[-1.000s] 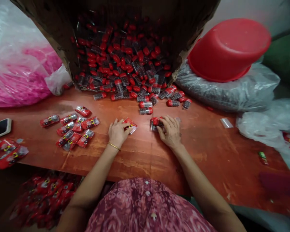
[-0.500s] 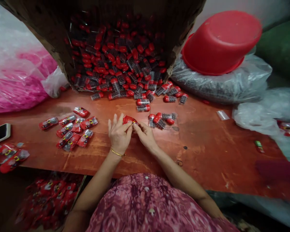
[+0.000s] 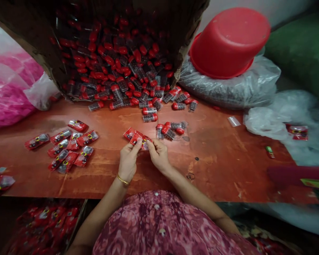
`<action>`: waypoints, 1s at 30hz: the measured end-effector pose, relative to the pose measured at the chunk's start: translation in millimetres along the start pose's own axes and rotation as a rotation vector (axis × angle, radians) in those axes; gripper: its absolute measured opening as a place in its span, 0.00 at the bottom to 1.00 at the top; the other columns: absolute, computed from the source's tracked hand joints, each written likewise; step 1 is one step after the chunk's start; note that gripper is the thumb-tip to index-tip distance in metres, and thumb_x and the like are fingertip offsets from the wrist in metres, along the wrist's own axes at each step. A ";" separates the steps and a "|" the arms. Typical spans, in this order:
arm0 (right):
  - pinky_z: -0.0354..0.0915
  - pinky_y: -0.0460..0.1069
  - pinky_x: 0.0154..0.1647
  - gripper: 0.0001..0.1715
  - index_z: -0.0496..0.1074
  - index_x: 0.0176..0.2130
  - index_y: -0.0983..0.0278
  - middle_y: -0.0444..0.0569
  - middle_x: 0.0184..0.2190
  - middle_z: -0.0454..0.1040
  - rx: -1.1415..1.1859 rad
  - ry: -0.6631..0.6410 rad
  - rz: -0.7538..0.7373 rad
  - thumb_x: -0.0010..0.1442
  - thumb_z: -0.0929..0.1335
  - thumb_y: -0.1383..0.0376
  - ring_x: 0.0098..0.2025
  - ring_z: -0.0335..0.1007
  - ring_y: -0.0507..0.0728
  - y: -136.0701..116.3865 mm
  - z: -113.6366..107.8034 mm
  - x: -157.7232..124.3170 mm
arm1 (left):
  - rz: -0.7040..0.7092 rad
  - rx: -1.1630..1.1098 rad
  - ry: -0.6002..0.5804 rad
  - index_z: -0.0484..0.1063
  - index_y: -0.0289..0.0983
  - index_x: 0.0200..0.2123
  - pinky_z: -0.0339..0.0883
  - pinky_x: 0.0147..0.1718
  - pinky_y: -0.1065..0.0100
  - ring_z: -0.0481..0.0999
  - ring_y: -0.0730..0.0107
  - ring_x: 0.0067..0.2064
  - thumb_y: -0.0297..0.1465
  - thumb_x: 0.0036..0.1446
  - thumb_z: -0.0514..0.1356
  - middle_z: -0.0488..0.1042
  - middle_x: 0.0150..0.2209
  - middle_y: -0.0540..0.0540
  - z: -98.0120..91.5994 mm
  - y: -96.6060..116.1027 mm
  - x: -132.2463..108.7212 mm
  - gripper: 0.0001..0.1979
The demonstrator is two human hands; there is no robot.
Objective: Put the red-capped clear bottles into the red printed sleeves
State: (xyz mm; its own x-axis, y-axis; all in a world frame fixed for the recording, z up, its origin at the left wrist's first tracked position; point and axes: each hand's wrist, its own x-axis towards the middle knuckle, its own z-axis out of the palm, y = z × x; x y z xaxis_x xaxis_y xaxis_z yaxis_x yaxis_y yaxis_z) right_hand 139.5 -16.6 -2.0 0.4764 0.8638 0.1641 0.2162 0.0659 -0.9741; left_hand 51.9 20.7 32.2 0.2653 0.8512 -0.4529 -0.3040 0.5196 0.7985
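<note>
My left hand (image 3: 128, 160), with a gold bangle at its wrist, pinches a small red printed packet (image 3: 137, 136) between thumb and fingers. The fingers of my right hand (image 3: 158, 154) are closed on the same packet's right side. Just beyond it, another red printed piece (image 3: 128, 133) shows; whether it is held or lies on the table, I cannot tell. To the right of my hands lies a small group of clear tubes with red caps (image 3: 169, 133), filled with dark beads. Left of them are several red packets (image 3: 66, 162) in a loose heap.
A large tilted cardboard box (image 3: 186, 46) spills many red-capped tubes onto the wooden table (image 3: 218, 166). A red tub (image 3: 228, 42) sits upside down on a plastic bag (image 3: 223, 92) at right. Pink-filled bags (image 3: 10, 92) stand at left. More red packets (image 3: 45, 223) are below the table edge.
The view has turned, so the table's things sit further left. My left hand's spread fingers have curled in, and more of the red packet shows between my hands.
</note>
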 end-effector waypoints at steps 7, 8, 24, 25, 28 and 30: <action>0.61 0.52 0.41 0.13 0.68 0.35 0.64 0.51 0.33 0.72 -0.576 0.066 -0.259 0.61 0.59 0.60 0.37 0.65 0.57 19.2 -61.1 14.9 | -0.082 0.015 0.011 0.73 0.33 0.23 0.66 0.26 0.75 0.74 0.76 0.25 0.38 0.31 0.71 0.77 0.23 0.49 -3.5 4.3 7.8 0.17; 0.60 0.55 0.45 0.14 0.68 0.40 0.65 0.55 0.38 0.73 -0.702 0.073 -0.293 0.60 0.61 0.60 0.41 0.65 0.60 25.1 -71.3 18.9 | -0.077 0.015 0.013 0.74 0.33 0.24 0.66 0.26 0.75 0.74 0.76 0.25 0.38 0.31 0.71 0.77 0.24 0.49 -3.9 4.9 8.9 0.18; 0.66 0.55 0.45 0.18 0.68 0.46 0.60 0.52 0.40 0.72 -0.633 0.008 -0.385 0.54 0.67 0.65 0.43 0.68 0.59 21.7 -88.5 2.7 | -0.131 -0.015 0.007 0.73 0.34 0.25 0.66 0.27 0.74 0.73 0.77 0.25 0.40 0.28 0.72 0.77 0.24 0.51 -8.7 5.9 12.0 0.20; 0.66 0.55 0.44 0.18 0.68 0.46 0.60 0.51 0.40 0.71 -0.598 -0.015 -0.398 0.54 0.67 0.65 0.42 0.69 0.59 15.9 -87.9 -1.2 | -0.133 -0.013 0.003 0.73 0.34 0.25 0.66 0.27 0.74 0.73 0.77 0.25 0.40 0.28 0.72 0.77 0.24 0.51 -8.3 5.9 12.1 0.20; 0.67 0.54 0.43 0.20 0.68 0.47 0.59 0.50 0.39 0.71 -0.492 -0.116 -0.416 0.52 0.68 0.68 0.41 0.69 0.57 0.7 -86.3 -10.4 | -0.140 0.001 -0.009 0.73 0.34 0.25 0.66 0.27 0.74 0.74 0.76 0.25 0.40 0.28 0.72 0.77 0.24 0.50 -6.5 5.6 10.6 0.21; 0.67 0.54 0.43 0.22 0.67 0.47 0.59 0.50 0.40 0.71 -0.432 -0.177 -0.430 0.52 0.68 0.69 0.42 0.69 0.57 -6.7 -85.2 -13.4 | -0.140 0.013 -0.017 0.73 0.33 0.24 0.66 0.28 0.74 0.74 0.76 0.25 0.41 0.27 0.72 0.77 0.24 0.50 -5.2 5.6 8.2 0.21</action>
State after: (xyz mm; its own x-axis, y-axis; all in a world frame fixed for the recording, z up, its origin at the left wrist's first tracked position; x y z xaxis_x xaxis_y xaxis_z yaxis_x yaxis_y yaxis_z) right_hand 204.3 -71.1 15.5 0.1308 0.8769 0.4625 0.6990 0.2492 -0.6703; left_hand 47.6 31.0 31.0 0.3202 0.7688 -0.5535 -0.2511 0.6323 0.7330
